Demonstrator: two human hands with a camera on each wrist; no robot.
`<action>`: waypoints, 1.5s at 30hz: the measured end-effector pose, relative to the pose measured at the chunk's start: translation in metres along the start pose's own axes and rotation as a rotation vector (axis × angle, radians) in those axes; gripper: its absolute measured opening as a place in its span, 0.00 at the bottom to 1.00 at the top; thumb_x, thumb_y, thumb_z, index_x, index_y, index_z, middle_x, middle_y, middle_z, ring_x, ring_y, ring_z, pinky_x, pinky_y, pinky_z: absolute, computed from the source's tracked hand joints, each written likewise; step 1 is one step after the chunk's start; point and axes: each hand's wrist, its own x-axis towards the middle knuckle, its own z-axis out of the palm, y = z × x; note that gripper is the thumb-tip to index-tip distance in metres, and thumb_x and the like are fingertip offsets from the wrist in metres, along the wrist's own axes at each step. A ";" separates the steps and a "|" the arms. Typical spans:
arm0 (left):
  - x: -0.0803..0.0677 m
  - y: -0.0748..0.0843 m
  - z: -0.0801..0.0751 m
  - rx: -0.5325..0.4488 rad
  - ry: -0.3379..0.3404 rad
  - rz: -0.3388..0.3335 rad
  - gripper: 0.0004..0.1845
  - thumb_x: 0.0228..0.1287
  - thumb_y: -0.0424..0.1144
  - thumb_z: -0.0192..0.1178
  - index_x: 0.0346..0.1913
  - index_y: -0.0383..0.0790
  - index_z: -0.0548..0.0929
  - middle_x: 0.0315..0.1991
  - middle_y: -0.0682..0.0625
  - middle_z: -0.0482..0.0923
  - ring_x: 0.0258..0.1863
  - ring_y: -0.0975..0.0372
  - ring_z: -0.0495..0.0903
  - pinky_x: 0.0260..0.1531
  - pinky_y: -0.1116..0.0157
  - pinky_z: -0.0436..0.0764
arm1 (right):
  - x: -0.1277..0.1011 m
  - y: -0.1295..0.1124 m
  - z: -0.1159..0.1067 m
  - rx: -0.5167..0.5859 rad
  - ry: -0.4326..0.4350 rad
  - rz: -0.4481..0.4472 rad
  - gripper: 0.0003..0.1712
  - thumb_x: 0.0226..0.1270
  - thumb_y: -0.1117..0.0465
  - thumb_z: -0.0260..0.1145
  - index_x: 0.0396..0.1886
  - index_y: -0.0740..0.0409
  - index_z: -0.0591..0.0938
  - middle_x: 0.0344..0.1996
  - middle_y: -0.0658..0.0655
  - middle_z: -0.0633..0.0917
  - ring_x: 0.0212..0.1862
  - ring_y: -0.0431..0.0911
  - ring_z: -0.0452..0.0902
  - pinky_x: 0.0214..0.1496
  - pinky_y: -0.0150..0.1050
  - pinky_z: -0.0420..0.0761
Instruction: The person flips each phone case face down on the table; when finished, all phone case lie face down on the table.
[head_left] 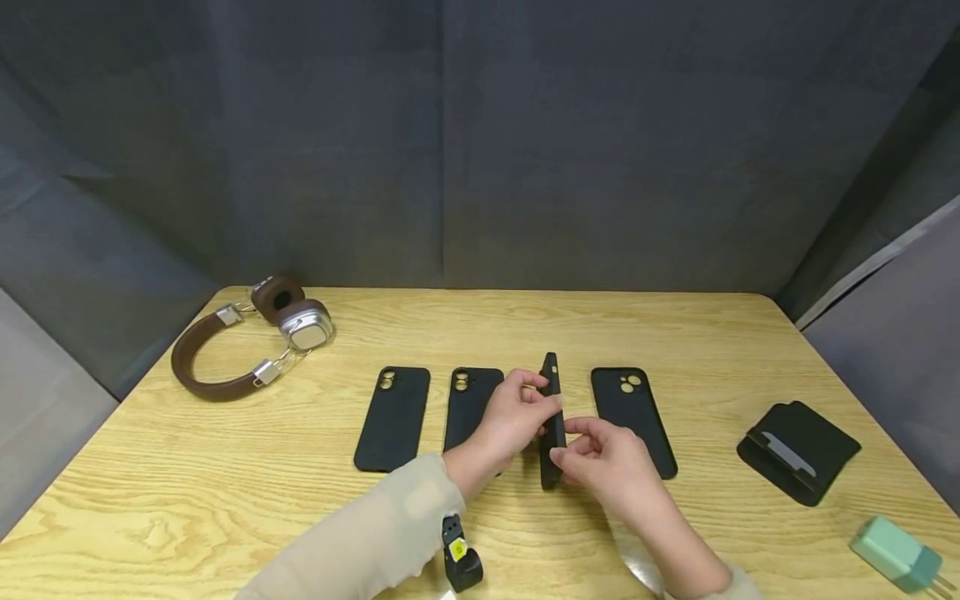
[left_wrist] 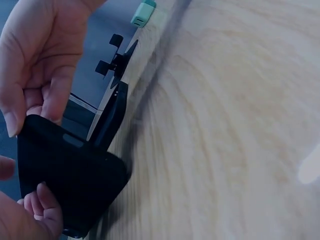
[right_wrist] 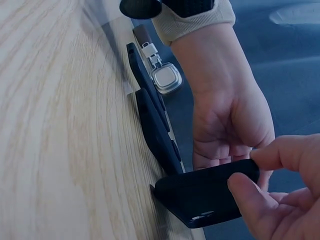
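Observation:
A black phone case stands on its long edge at mid-table, tilted in both wrist views. My left hand pinches it near its upper part, thumb on the near side. My right hand pinches its lower part between thumb and fingers. In the left wrist view the case shows a slot in its edge. Two more black phone cases lie flat to the left, one by itself and another partly hidden behind my left hand. A further phone case lies just beyond my right hand.
Brown and silver headphones lie at the back left of the wooden table. To the right are a black wallet-like holder with a grey card and a green charger plug. A dark cloth hangs behind the table.

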 end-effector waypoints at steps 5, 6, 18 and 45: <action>-0.004 -0.002 -0.002 -0.027 -0.053 0.006 0.14 0.65 0.41 0.57 0.49 0.37 0.73 0.33 0.48 0.75 0.29 0.62 0.75 0.31 0.67 0.78 | 0.002 0.002 -0.002 0.023 0.021 0.031 0.22 0.56 0.64 0.66 0.50 0.69 0.77 0.24 0.54 0.84 0.25 0.42 0.80 0.30 0.36 0.79; -0.005 -0.002 -0.003 -0.029 -0.051 0.007 0.14 0.65 0.41 0.56 0.49 0.36 0.74 0.34 0.48 0.75 0.30 0.61 0.75 0.31 0.68 0.78 | 0.002 0.002 -0.002 0.047 0.027 0.040 0.22 0.56 0.65 0.66 0.50 0.69 0.77 0.25 0.55 0.84 0.25 0.42 0.80 0.30 0.35 0.80; -0.011 -0.010 -0.011 -0.072 0.031 -0.023 0.20 0.63 0.34 0.55 0.57 0.33 0.68 0.43 0.45 0.70 0.32 0.60 0.71 0.34 0.65 0.74 | 0.000 -0.002 -0.015 0.177 0.094 0.019 0.22 0.60 0.66 0.62 0.54 0.70 0.73 0.30 0.58 0.82 0.29 0.45 0.82 0.36 0.32 0.81; -0.010 -0.018 -0.015 -0.093 0.028 0.011 0.26 0.58 0.24 0.57 0.61 0.30 0.68 0.44 0.41 0.72 0.40 0.60 0.76 0.39 0.64 0.79 | 0.003 0.027 -0.018 0.069 0.029 0.106 0.31 0.56 0.64 0.67 0.60 0.66 0.70 0.36 0.59 0.80 0.33 0.42 0.76 0.33 0.32 0.76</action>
